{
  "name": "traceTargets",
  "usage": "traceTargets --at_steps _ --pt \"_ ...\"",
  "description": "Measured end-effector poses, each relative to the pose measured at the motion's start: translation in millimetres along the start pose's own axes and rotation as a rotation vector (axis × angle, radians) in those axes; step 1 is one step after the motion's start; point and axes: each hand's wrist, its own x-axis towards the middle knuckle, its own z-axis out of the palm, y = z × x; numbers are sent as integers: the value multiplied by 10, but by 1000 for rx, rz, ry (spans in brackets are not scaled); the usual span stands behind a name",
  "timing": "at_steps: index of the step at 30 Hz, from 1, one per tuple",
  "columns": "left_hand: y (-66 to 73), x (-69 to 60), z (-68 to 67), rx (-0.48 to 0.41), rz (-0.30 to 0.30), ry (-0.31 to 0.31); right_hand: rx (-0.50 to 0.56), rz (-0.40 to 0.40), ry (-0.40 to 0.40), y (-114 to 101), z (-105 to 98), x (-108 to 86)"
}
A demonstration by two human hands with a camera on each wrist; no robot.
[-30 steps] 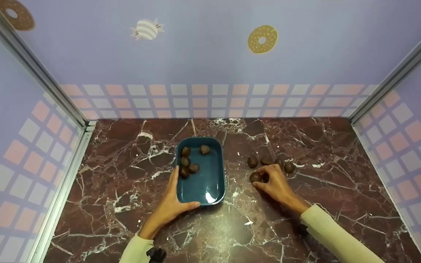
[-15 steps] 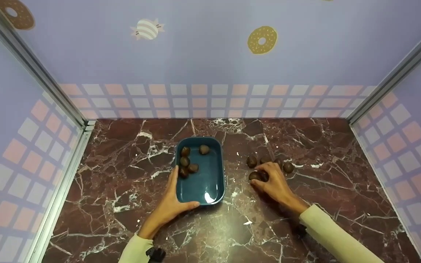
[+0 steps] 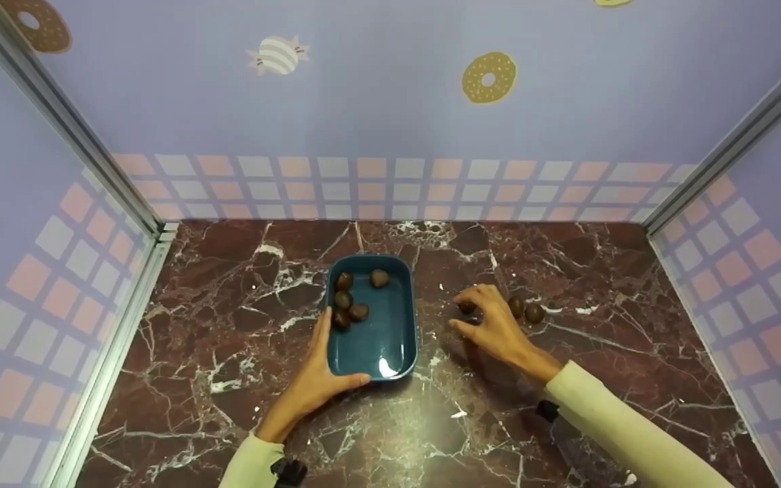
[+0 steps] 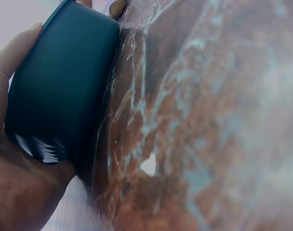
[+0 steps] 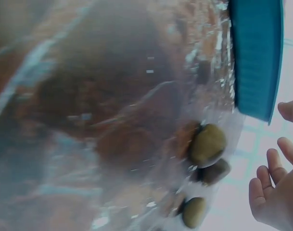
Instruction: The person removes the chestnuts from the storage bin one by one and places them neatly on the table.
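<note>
My left hand (image 3: 316,379) grips the near left corner of a dark teal tray (image 3: 409,325), fingers along its left side and thumb on the front rim. The left wrist view also shows this grip on the tray (image 4: 64,72). Several brown round nuts lie in the tray, including a lone nut (image 3: 379,278) near its back. Right of the tray, my right hand (image 3: 495,332) hovers with thumb and fingers parted around a nut (image 3: 466,307). In the right wrist view nothing is between the fingers of this hand (image 5: 281,178), and nuts (image 5: 208,144) lie apart from it.
Two nuts (image 3: 534,312) are visible just right of my right hand; the hand may cover others. A red-brown marbled tabletop (image 3: 228,407) is enclosed by a patterned back wall (image 3: 390,102) and side walls with metal corner strips.
My right hand has moved up and slightly left, its thumb and fingers now parted from the nut they touched before. My left hand and the tray have stayed put.
</note>
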Motion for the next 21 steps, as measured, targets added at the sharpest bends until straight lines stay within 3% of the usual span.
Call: traceTargets --at_steps 21 --pt "2 -3 -1 -35 -2 -7 -16 -113 -144 -323 283 511"
